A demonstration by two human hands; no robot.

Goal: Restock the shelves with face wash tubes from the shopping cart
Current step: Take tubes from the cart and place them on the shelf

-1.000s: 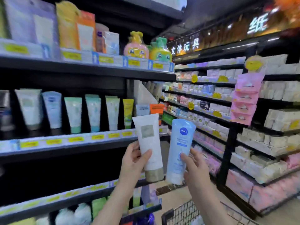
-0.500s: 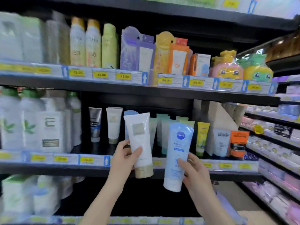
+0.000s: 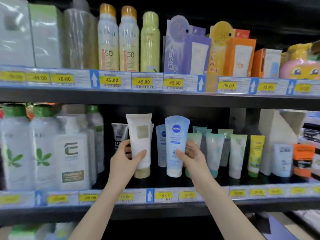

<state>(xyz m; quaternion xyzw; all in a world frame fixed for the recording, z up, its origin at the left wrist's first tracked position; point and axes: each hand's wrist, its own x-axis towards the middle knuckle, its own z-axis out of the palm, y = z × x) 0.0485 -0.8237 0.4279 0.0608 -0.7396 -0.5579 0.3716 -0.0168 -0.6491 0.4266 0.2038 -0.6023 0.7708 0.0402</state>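
My left hand (image 3: 123, 161) grips a white face wash tube with a gold cap (image 3: 140, 144), held upright with the cap down, above the middle shelf (image 3: 173, 194). My right hand (image 3: 191, 159) grips a light blue Nivea tube (image 3: 175, 144), also cap down, just right of the white one. Both tubes hang inside the shelf opening, in front of a grey-black tube (image 3: 118, 134) and another blue Nivea tube (image 3: 161, 144) standing behind. The shopping cart is out of view.
Several green, yellow, white and orange tubes (image 3: 237, 155) stand in a row to the right. Large white bottles with green caps (image 3: 43, 148) fill the shelf's left part. The upper shelf (image 3: 155, 82) carries sunscreen sprays and boxes. Yellow price tags line both shelf edges.
The view has swung left from the aisle to face the shelf. Both hands have carried their tubes up and forward into the middle shelf opening.
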